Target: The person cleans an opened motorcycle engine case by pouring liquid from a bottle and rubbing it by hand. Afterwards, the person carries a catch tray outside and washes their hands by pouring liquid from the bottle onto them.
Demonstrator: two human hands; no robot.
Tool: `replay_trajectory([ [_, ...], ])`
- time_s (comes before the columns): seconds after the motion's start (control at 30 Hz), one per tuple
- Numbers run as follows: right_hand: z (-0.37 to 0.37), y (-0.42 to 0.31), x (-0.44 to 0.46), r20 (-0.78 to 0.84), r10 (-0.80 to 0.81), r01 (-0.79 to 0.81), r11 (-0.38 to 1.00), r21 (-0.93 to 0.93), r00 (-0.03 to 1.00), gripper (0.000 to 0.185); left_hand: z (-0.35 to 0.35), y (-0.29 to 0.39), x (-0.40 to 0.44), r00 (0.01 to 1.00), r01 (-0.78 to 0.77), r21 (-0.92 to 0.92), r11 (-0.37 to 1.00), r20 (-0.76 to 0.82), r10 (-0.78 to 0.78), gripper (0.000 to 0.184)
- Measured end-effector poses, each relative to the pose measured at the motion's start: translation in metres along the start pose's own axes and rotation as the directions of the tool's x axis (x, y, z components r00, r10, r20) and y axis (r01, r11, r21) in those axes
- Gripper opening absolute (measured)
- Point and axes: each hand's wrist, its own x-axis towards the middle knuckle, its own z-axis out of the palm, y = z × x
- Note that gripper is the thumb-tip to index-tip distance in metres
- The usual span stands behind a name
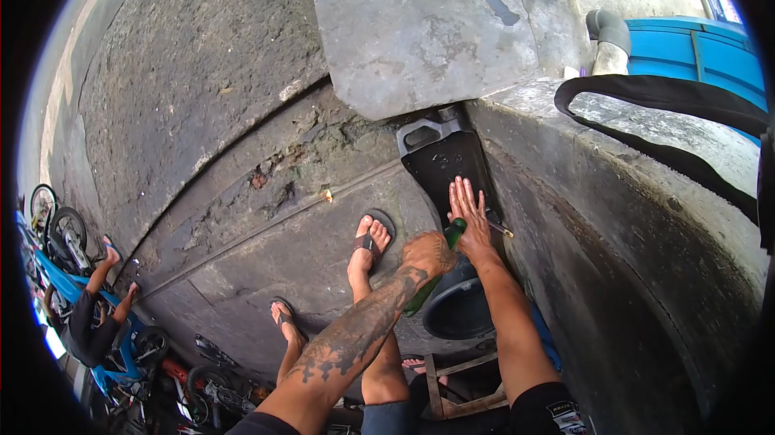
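Observation:
My left hand is closed around a green bottle, its narrow end reaching toward my right wrist. My right hand is stretched flat with the fingers extended, its skin shiny and wet-looking. It lies over the lower part of a dark container with a grey moulded handle, like a canister cut open. Whether the hand touches the container I cannot tell. A thin stick-like tool pokes out beside my right hand. Below the hands stands a round black bucket.
A rough concrete wall rises on the right, with a black strap over its top. A concrete slab lies ahead. Near my feet is a wooden stool frame. Another person sits by motorcycles at far left.

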Motion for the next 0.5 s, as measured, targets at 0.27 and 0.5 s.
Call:
replay_trajectory([
  [0.27, 0.005, -0.006, 0.001, -0.019, -0.004, 0.002, 0.996, -0.087, 1.000, 0.071, -0.006, 0.000, 0.005, 0.999, 0.031, 0.001, 1.000, -0.013, -0.031, 0.041],
  [0.5, 0.021, -0.002, -0.001, -0.047, -0.039, 0.032, 0.989, -0.145, 0.998, 0.070, 0.003, 0.014, 0.016, 0.999, 0.011, 0.074, 0.997, -0.041, -0.008, 0.040],
])
